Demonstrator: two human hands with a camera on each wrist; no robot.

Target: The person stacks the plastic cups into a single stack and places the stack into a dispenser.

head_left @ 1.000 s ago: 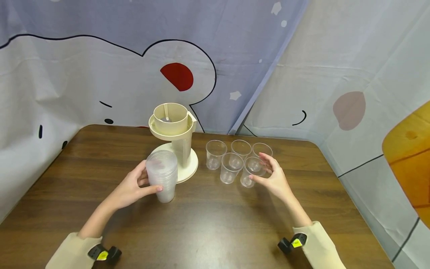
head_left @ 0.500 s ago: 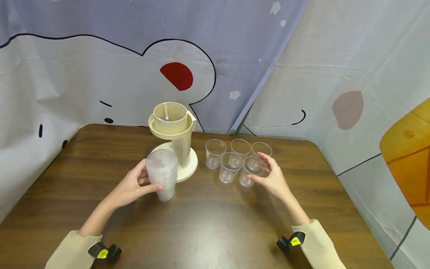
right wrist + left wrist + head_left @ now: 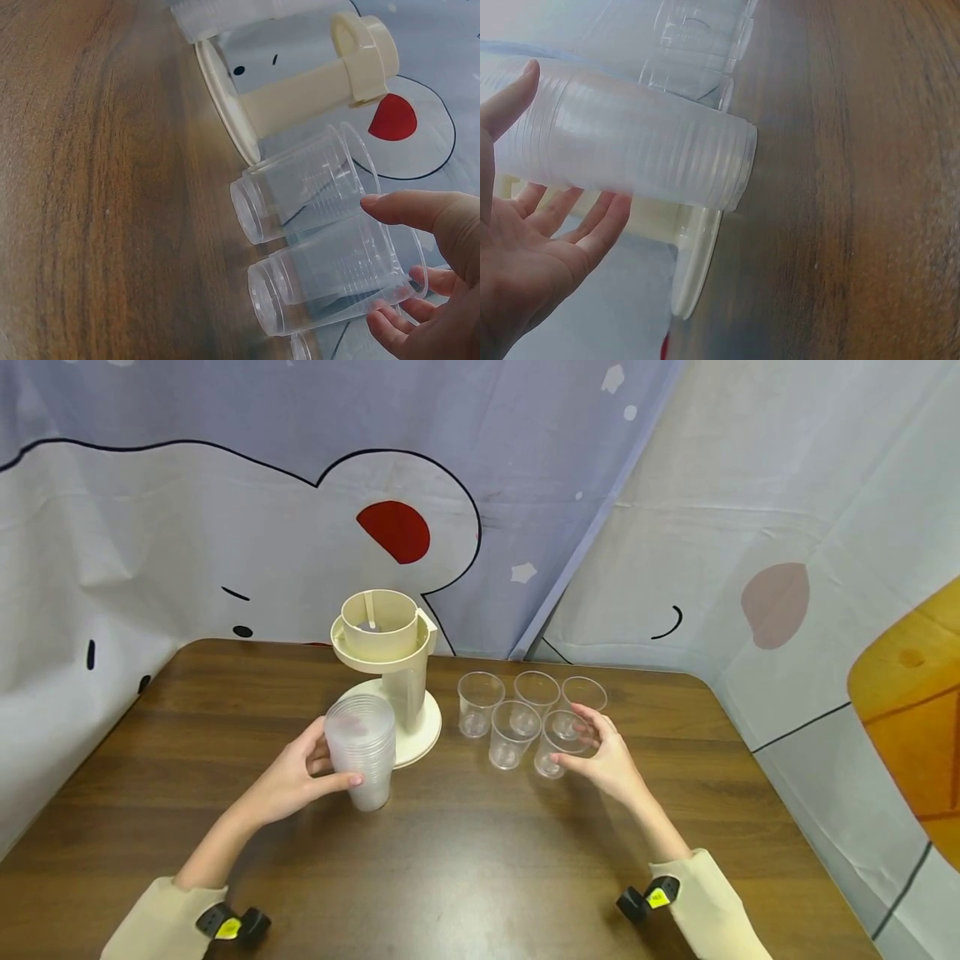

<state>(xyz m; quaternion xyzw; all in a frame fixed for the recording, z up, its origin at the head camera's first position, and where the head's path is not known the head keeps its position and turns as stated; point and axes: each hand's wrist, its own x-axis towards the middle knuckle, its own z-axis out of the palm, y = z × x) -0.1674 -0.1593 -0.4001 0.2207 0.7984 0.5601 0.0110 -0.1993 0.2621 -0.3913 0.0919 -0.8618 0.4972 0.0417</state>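
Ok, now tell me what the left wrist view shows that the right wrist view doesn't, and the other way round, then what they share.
Only the left wrist view shows the left hand, its thumb and fingers around the stack of cups. Only the right wrist view shows the right hand, fingers around one clear cup, plus the black dot on the backdrop. Both show the stack, the cream holder, some clear cups, the wooden table and part of the backdrop.
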